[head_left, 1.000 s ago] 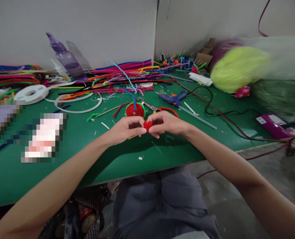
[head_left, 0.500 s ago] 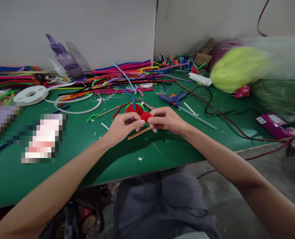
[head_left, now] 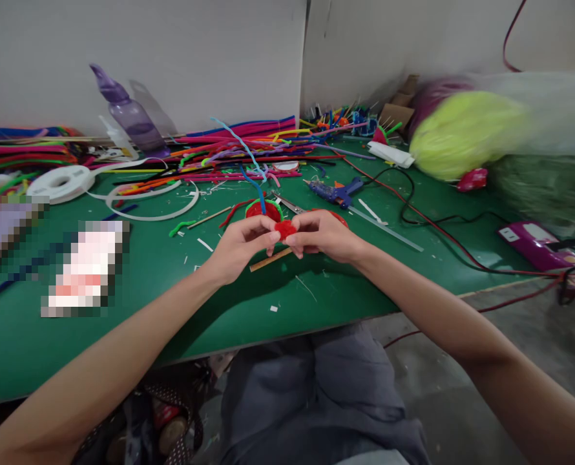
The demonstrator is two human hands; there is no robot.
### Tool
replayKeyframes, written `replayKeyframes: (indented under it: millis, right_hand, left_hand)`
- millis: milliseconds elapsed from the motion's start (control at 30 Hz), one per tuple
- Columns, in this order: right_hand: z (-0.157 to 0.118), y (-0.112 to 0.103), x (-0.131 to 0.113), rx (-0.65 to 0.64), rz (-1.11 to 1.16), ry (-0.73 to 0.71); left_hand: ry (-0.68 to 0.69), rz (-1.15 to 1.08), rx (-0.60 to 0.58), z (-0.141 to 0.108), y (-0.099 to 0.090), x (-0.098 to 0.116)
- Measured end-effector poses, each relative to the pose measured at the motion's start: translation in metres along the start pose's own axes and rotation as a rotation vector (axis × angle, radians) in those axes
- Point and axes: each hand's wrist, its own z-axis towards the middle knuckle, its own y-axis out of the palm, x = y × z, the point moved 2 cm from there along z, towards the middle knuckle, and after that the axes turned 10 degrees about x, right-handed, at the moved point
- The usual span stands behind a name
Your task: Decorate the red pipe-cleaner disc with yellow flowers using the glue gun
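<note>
My left hand (head_left: 249,245) and my right hand (head_left: 324,236) meet over the green table and pinch a small fuzzy red piece (head_left: 285,230), apparently pipe cleaner, between thumbs and fingers. Right behind it lies a round red pipe-cleaner shape with a green edge (head_left: 258,210), partly covered by my left hand. A blue pipe cleaner (head_left: 253,187) stands up from that shape. Scissors (head_left: 290,205) lie behind my right hand, their handles mostly hidden by it. Below my fingers a thin wooden strip (head_left: 271,259) rests on the tabletop.
A blue glue gun (head_left: 336,192) with its black cord lies right of centre. Pipe cleaners (head_left: 239,152) heap along the wall beside a purple bottle (head_left: 132,119). At left is a white ribbon roll (head_left: 61,185); bagged bundles (head_left: 466,135) and a purple power strip (head_left: 539,244) are at right.
My fingers have shifted slightly around the red piece, which now looks flatter and more compact. My right hand has turned a little, and the red scissor handle shows more behind it.
</note>
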Motion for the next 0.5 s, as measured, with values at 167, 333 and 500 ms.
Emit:
replayKeyframes:
  millis: [167, 333, 500]
  right_hand:
    - [0.0, 0.001, 0.004, -0.068, 0.066, 0.037]
    - [0.0, 0.0, 0.0, -0.002, -0.07, -0.008]
    - [0.0, -0.001, -0.009, 0.079, -0.141, -0.082]
  left_hand:
    - [-0.053, -0.077, -0.04, 0.0, 0.003, 0.001]
    - [-0.025, -0.025, 0.0, 0.001, 0.0, -0.001]
    - [0.015, 0.038, 0.004, 0.001, -0.001, -0.001]
